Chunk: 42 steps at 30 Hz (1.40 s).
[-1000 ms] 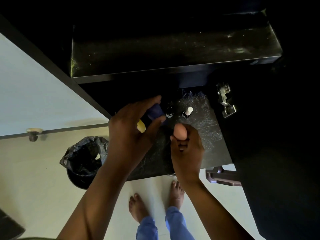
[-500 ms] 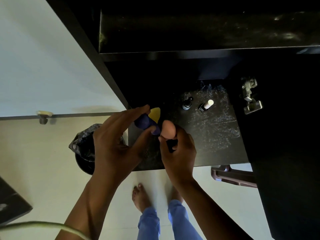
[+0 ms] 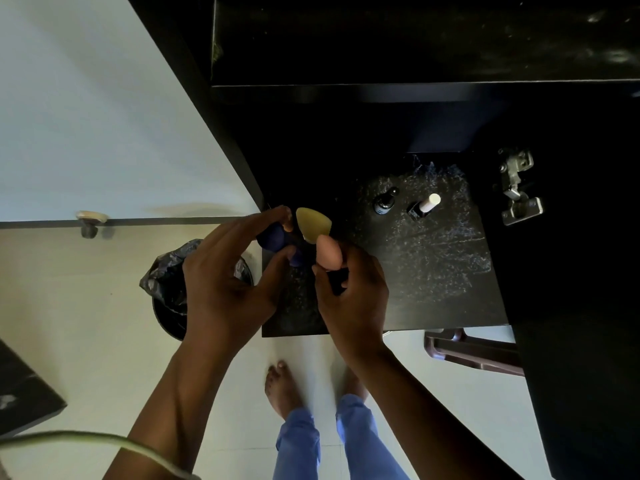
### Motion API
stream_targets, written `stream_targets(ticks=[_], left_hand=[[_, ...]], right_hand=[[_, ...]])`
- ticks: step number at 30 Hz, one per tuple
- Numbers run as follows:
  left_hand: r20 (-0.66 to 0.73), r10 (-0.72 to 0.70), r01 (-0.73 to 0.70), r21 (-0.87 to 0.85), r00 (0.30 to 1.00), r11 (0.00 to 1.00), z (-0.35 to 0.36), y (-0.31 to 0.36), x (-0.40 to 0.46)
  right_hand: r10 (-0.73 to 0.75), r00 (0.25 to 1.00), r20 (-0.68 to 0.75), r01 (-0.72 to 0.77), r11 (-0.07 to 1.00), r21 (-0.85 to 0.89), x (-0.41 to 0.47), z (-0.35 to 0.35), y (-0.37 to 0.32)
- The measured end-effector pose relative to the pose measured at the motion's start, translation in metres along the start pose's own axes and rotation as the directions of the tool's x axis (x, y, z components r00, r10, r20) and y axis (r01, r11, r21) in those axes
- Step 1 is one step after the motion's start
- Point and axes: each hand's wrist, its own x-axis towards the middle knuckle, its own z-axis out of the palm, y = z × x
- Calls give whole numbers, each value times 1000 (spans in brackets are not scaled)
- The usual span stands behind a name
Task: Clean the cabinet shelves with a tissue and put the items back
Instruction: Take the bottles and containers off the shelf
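Gripping a blue sponge (image 3: 277, 237), the left hand (image 3: 225, 292); right hand (image 3: 353, 299) pinches a pink sponge (image 3: 329, 252) over the shelf (image 3: 433, 271).

We see a dim, high-contrast view with deep blacks.
The cabinet (image 3: 415, 43) interior sinks into shadow; the pale wall (image 3: 86, 98) and floor (image 3: 69, 341) are brighter. Faint sheen streaks the dusty shelf (image 3: 433, 265). Edges bend with wide-angle distortion.
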Motion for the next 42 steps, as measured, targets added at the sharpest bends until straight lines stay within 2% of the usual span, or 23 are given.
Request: stream_targets(ticks=[9, 18, 24, 27, 30, 32, 33, 36, 39, 40, 42], left_hand=[[35, -2, 1, 20, 999, 1000, 3, -2, 3], [54, -96, 98, -39, 994, 994, 3, 2, -3], [76, -88, 95, -97, 993, 991, 1, 13, -9], [16, -28, 29, -68, 999, 997, -5, 27, -7], [-143, 76, -85, -53, 987, 995, 1, 56, -2], [-271, 57, -85, -93, 961, 992, 18, 82, -1], [-288, 33, -68, -112, 957, 991, 28, 94, -1], [-134, 39, -52, -97, 990, 994, 64, 115, 1], [-28, -28, 25, -99, 999, 995, 103, 113, 13], [-13, -61, 60, -89, 998, 994, 116, 111, 17], [-8, -167, 165, -84, 986, 983, 140, 106, 26]], right_hand=[[-16, 1000, 19, 16, 1000, -14, -2, 2, 2], [-23, 995, 97, 21, 1000, 16, -12, -11, 10], [-8, 998, 68, 4, 999, 51, -21, -34, 7], [47, 998, 36, -49, 997, 53, -19, -48, 10], [97, 995, -38, -93, 991, 96, -10, -62, 14], [154, 982, -109, -138, 980, 141, 1, -70, 14], [193, 971, -141, -169, 972, 161, 8, -73, 15], [252, 943, -215, -202, 952, 231, 31, -80, 11], [351, 918, -187, -272, 897, 348, 55, -88, 5], [350, 922, -166, -275, 893, 355, 61, -89, 7], [253, 955, -154, -210, 945, 250, 71, -88, 12]])
